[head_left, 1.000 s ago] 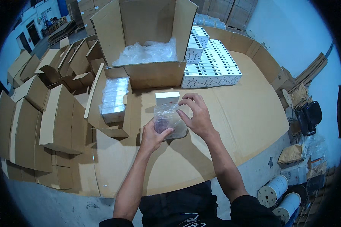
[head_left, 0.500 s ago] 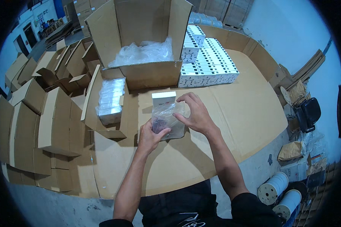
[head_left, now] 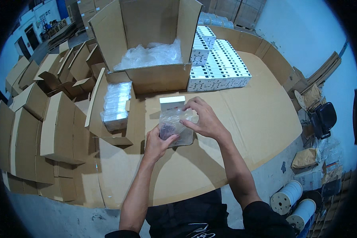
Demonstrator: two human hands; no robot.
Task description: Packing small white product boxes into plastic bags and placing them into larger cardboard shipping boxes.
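Note:
A small white box (head_left: pixel 172 103) sits partly inside a clear plastic bag (head_left: pixel 179 133), its top end sticking out of the far side. My left hand (head_left: pixel 158 142) grips the bag and box at the lower left, thumb across the front. At the bag's upper right, my right hand (head_left: pixel 206 121) has its thumb and index finger curled at the plastic edge, closed on it as far as I can see. The wrinkled film partly hides the box's lower part. To the left, an open carton (head_left: pixel 127 139) on its side holds several film-wrapped white boxes (head_left: pixel 116 105).
Behind my hands stands a large open carton (head_left: pixel 158 79) with crumpled clear bags (head_left: pixel 148 54). Stacked white boxes (head_left: pixel 220 71) lie to its right. Empty brown cartons (head_left: pixel 59 127) crowd the left side. Cardboard (head_left: pixel 258 115) covers the table; spools (head_left: pixel 285 196) stand on the floor at right.
The index fingertip of my right hand has come slightly lower, and the bag's edge covers a little more of the white box. My left hand keeps its grip.

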